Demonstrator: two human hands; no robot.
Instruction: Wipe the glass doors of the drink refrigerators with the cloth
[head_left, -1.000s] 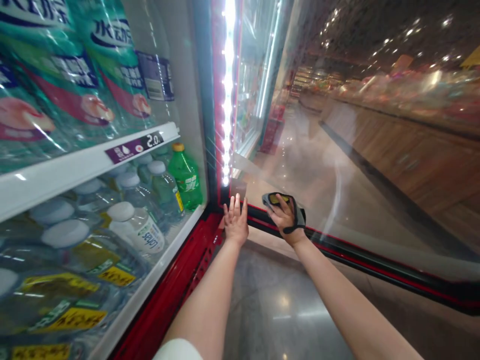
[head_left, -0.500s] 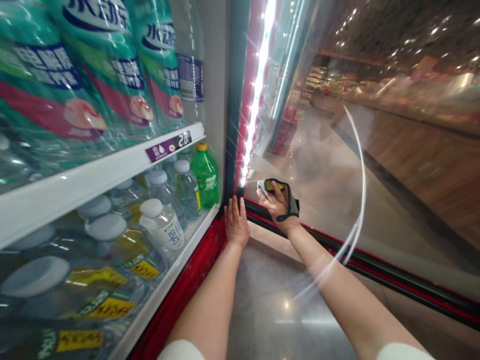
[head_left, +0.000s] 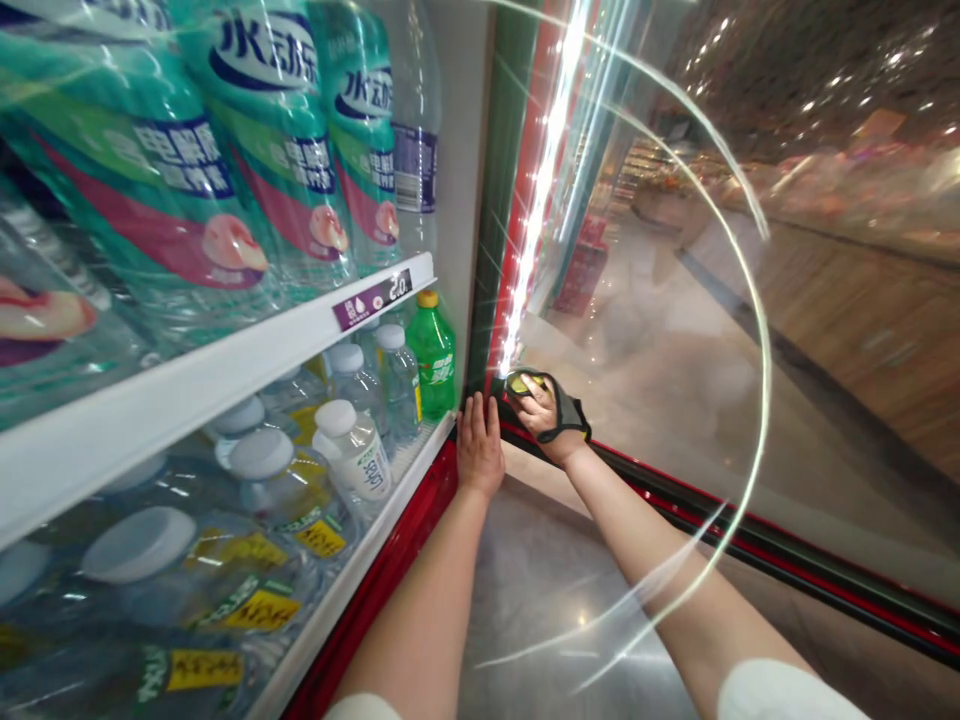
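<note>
My left hand (head_left: 480, 446) lies flat on the red and black lower corner of the fridge frame, its fingers stretched out. To its right, my right hand (head_left: 541, 408) has its fingers bent over a black-edged grey and yellow cloth-like piece (head_left: 572, 416). That hand is at the bottom inner corner of the glass door (head_left: 675, 400), just below the bright light strip (head_left: 544, 170). What lies under its fingertips is hidden. A green bottle with a yellow cap (head_left: 433, 355) stands on the shelf nearest my left hand.
Large teal-labelled bottles (head_left: 270, 140) fill the upper shelf, with a price tag (head_left: 373, 300) on its white edge (head_left: 225, 390). White-capped water bottles (head_left: 360, 460) crowd the shelf below. Beneath my arms is a grey floor (head_left: 540, 600). The door stands swung out.
My right hand has moved left with the cloth-like piece, closer to the corner beside the light strip. My left hand stays on the frame. The view has shifted slightly left.
</note>
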